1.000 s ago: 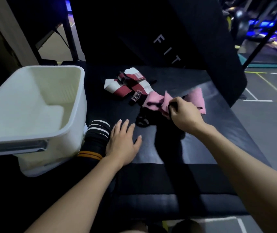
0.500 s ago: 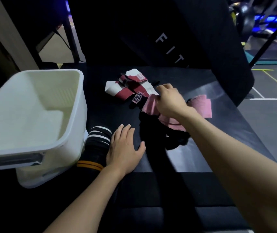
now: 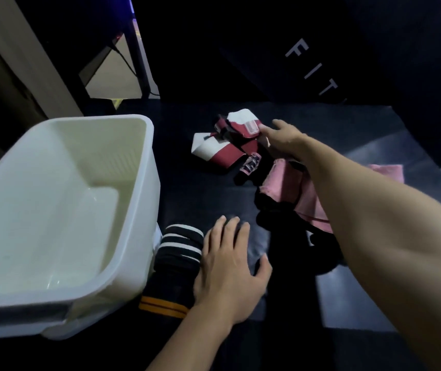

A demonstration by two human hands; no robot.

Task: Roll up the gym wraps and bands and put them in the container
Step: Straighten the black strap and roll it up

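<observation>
My right hand (image 3: 280,140) reaches out, fingers spread, fingertips touching the red-and-white wrap (image 3: 224,145) at twelve o'clock; my left hand (image 3: 230,269) lies flat on the mat. Pink wrap (image 3: 288,183) lies at two o'clock. Container (image 3: 144,183) at nine looks empty; I judge nothing is rolled yet.

One white container (image 3: 123,199), two hands, several tangled wraps (image 3: 230,145).

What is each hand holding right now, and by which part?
Nothing. The left hand rests flat on the bench; the right hand reaches the red wrap, fingers straight.
</observation>
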